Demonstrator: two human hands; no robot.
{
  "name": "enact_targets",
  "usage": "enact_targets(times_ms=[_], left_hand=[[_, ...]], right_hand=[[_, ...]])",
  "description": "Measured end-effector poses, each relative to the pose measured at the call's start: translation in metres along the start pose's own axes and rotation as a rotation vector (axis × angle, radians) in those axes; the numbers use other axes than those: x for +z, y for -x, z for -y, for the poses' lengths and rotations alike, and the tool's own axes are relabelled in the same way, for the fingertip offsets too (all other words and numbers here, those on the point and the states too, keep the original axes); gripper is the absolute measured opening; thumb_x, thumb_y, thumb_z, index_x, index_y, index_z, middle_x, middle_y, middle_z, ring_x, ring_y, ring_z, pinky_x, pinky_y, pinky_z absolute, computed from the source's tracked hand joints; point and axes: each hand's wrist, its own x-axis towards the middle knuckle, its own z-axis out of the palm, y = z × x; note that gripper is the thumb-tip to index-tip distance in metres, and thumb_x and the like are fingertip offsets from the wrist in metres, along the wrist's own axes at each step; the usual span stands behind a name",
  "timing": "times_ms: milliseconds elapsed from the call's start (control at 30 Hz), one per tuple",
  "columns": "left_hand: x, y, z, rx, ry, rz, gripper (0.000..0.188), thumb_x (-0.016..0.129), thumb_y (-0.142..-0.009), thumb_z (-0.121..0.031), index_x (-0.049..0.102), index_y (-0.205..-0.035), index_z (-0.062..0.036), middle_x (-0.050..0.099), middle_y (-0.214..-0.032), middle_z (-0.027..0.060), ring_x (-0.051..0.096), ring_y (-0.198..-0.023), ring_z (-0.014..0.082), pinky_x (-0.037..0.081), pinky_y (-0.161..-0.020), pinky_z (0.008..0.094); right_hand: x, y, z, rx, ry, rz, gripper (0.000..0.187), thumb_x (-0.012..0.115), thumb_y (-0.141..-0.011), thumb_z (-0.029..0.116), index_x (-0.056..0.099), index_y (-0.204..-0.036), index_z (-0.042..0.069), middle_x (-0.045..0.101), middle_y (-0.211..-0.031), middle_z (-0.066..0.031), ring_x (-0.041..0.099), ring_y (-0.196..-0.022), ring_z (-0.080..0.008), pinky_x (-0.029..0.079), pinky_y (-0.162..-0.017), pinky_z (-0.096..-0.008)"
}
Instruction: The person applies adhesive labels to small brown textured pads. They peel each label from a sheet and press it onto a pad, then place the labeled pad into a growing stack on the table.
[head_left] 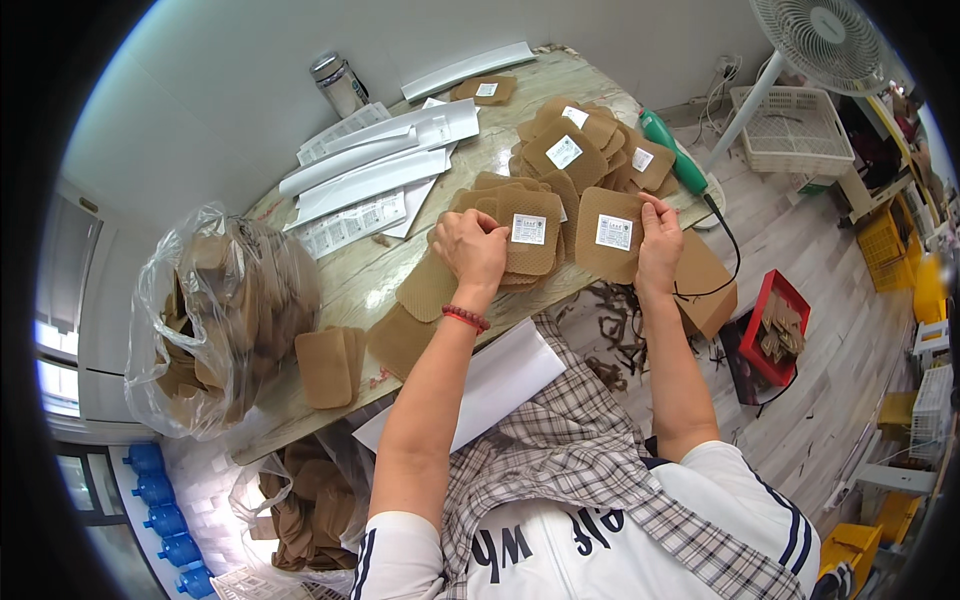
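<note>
My right hand (660,240) grips the right edge of a tan, textured square pad with rounded corners (592,256), which bears a white printed label (613,232). My left hand (468,248) is closed, its fingertips pinched at the left part of another labelled tan pad (530,262), beside that pad's label (528,229). Under this pad lie more tan pads, partly hidden by my left hand. A heap of labelled pads (562,152) rises farther back on the table. Loose pads (426,288) without visible labels lie around my left wrist. A white sheet (505,382) rests across my lap.
Label sheets and white backing strips (385,175) cover the table's back left, near a steel flask (340,84). Plastic bags of pads (225,310) stand left. A green corded tool (672,150) lies at the right edge. Beyond are a fan (825,45) and a red tray (775,325).
</note>
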Motion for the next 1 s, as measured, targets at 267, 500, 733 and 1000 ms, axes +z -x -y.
enact_targets(times_ms=[267,500,733,1000], left_hand=[[-0.035,0.012,0.030,-0.059,1.073,0.196,0.012,0.065,-0.094,-0.006,0.054,-0.094,-0.0050,0.064,-0.102,0.0064,0.061,-0.090,0.0138,0.050,-0.085,0.0305],[-0.089,0.064,0.027,-0.463,1.698,0.283,0.006,0.058,-0.098,-0.005,0.055,-0.102,-0.0078,0.067,-0.105,0.0052,0.066,-0.097,0.0144,0.054,-0.091,0.0315],[-0.105,0.105,0.064,-0.569,1.759,0.070,0.018,0.058,-0.100,-0.008,0.059,-0.117,-0.0009,0.067,-0.117,0.0085,0.064,-0.112,0.0215,0.052,-0.101,0.0389],[-0.187,0.137,0.065,-0.607,1.721,-0.174,0.021,0.059,-0.101,-0.007,0.062,-0.120,0.0002,0.069,-0.116,0.0096,0.065,-0.109,0.0209,0.052,-0.100,0.0378]], right_hand=[[0.023,0.021,0.008,0.066,-0.105,0.088,0.019,0.055,-0.106,0.014,0.065,-0.114,-0.001,0.067,-0.102,-0.0029,0.060,-0.088,-0.0077,0.051,-0.081,-0.0226],[0.079,0.064,0.043,0.099,-0.184,0.313,0.021,0.055,-0.107,0.016,0.065,-0.116,0.000,0.067,-0.101,-0.0013,0.060,-0.088,-0.0055,0.051,-0.079,-0.0207],[0.112,0.106,0.039,0.088,-0.163,0.380,0.016,0.059,-0.104,0.011,0.065,-0.112,-0.001,0.066,-0.098,-0.0002,0.057,-0.085,-0.0048,0.049,-0.077,-0.0203],[0.116,0.131,0.002,0.465,-0.195,0.537,0.017,0.058,-0.105,0.018,0.063,-0.108,0.002,0.066,-0.096,-0.0003,0.060,-0.082,-0.0060,0.051,-0.072,-0.0233]])
